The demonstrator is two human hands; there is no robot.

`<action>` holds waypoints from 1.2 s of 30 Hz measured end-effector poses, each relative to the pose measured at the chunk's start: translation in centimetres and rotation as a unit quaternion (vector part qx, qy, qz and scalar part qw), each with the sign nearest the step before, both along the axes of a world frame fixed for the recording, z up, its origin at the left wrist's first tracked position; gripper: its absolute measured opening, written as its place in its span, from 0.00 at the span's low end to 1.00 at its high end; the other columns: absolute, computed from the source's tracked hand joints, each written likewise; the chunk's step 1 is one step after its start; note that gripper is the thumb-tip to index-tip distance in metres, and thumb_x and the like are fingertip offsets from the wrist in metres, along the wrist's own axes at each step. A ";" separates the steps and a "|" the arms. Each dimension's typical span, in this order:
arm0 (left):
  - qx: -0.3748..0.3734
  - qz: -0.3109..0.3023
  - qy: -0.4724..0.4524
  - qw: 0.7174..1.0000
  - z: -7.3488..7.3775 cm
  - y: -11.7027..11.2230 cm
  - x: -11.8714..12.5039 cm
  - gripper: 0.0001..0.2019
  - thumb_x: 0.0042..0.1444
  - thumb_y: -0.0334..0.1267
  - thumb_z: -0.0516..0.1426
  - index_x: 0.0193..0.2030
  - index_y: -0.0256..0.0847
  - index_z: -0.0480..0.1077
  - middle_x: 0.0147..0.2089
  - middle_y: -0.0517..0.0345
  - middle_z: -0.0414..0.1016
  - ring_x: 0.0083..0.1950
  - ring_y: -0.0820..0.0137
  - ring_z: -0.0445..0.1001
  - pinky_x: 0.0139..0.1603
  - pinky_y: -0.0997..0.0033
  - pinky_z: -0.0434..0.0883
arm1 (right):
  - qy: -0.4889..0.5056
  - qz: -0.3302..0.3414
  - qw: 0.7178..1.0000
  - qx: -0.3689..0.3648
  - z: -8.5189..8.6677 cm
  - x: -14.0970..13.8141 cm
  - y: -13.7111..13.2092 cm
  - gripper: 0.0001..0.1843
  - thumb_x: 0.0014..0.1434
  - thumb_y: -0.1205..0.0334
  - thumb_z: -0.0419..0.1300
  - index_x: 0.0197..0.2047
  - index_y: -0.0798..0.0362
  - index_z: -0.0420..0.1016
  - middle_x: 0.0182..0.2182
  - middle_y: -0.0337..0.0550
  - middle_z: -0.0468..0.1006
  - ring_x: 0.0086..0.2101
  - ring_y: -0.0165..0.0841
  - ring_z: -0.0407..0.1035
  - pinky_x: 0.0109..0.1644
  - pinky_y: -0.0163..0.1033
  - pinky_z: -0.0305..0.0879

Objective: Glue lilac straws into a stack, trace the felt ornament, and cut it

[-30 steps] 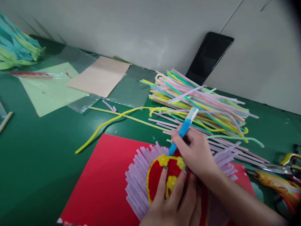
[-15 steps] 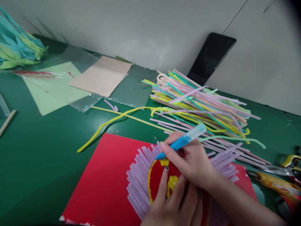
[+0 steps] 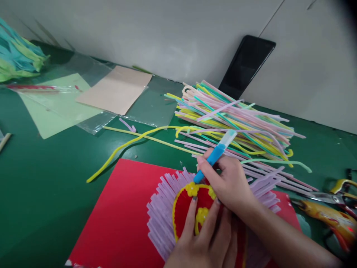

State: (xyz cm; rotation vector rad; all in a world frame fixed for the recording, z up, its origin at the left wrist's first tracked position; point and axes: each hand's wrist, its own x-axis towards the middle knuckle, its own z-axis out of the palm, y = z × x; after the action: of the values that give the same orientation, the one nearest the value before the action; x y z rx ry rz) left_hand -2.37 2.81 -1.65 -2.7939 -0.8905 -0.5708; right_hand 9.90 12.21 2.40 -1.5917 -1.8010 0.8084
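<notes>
My right hand (image 3: 227, 180) grips a blue pen-like tool (image 3: 213, 158) with a clear far end. Its lower tip meets the yellow edging beside a small yellow flower (image 3: 192, 189) on a round red piece (image 3: 182, 214). Over that piece my left hand (image 3: 208, 236) lies flat, fingers spread, pressing it down; a fingertip touches just under the flower. A second yellow flower (image 3: 202, 216) shows between the left fingers. Pale purple pipe-cleaner lengths (image 3: 161, 216) fan out around the round piece, on a red sheet (image 3: 111, 223). My hands hide much of the right half.
Behind lies a heap of coloured pipe cleaners (image 3: 231, 119), with a long yellow one (image 3: 117, 150) stretching left. A phone (image 3: 247, 65) leans on the wall. At right are a yellow-orange glue gun (image 3: 326, 217) and scissors (image 3: 331, 197). Paper sheets (image 3: 117, 89) lie at back left.
The pen-like tool has moved slightly right along the yellow edging and tilted more upright. My left hand keeps pressing the piece, its second finger shifted a little. The view has shifted slightly.
</notes>
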 end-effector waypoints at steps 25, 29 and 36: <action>0.002 0.006 0.002 1.000 -0.1 0.0 0.0 0.15 0.64 0.41 0.50 0.54 0.49 0.72 0.61 0.59 0.68 0.63 0.57 0.61 0.68 0.42 0.40 | 0.053 -0.006 0.998 -0.044 -0.3 -0.2 0.0 0.18 0.60 0.53 0.52 0.23 0.54 0.67 0.21 0.39 0.70 0.22 0.29 0.66 0.26 0.35 0.59; -0.005 0.001 0.000 1.000 0.0 0.1 0.0 0.16 0.64 0.41 0.50 0.54 0.48 0.71 0.62 0.58 0.67 0.64 0.56 0.60 0.68 0.43 0.38 | 0.022 -0.042 0.999 0.001 -0.3 -0.1 -0.2 0.17 0.59 0.55 0.52 0.22 0.54 0.67 0.20 0.40 0.71 0.22 0.30 0.67 0.25 0.35 0.59; -0.019 -0.002 -0.020 1.000 0.0 0.2 0.1 0.15 0.64 0.40 0.50 0.55 0.48 0.71 0.59 0.59 0.69 0.62 0.58 0.62 0.69 0.43 0.33 | -0.034 -0.045 0.992 0.115 0.0 -0.1 -0.6 0.17 0.57 0.61 0.54 0.18 0.53 0.63 0.15 0.36 0.66 0.17 0.25 0.61 0.22 0.33 0.56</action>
State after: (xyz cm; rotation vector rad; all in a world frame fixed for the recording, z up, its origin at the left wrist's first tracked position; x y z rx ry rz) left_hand -2.28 2.96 -1.68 -2.8277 -0.9116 -0.6187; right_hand 9.80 11.66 2.38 -1.5518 -1.7851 0.4913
